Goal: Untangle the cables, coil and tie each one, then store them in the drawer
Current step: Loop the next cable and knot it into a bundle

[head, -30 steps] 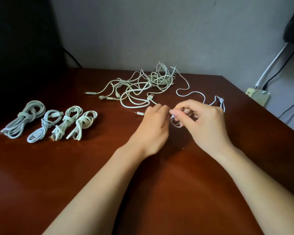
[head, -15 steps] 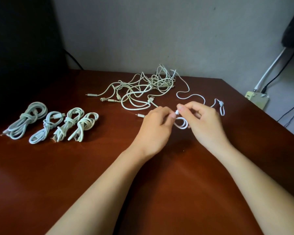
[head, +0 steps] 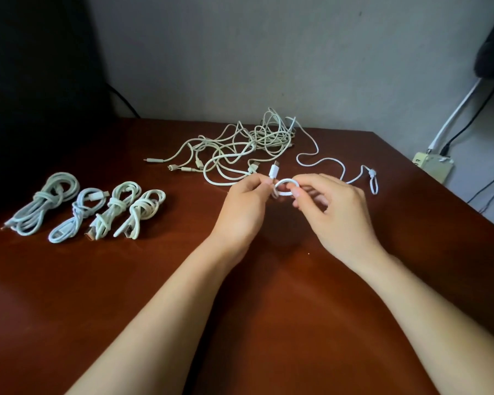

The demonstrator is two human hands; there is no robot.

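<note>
A thin white cable (head: 321,161) runs from the tangle across the brown table (head: 97,295) to my hands, ending in a small tied loop at the right. My left hand (head: 244,206) pinches its white plug end, which points up. My right hand (head: 337,208) pinches a small coil of the same cable just right of the plug. Behind my hands lies a tangle of cream cables (head: 240,149). At the left sit several coiled and tied cables (head: 94,208) in a row. No drawer is visible.
A dark object (head: 35,81) stands at the table's back left. Off the table's right edge, a power strip (head: 434,166) with white and black cords lies by the wall. The table's right edge runs diagonally near my right forearm.
My hands have lifted slightly and drawn apart. The plug end now stands up from my left fingers, and a small loop of white cable has formed in my right fingers.
</note>
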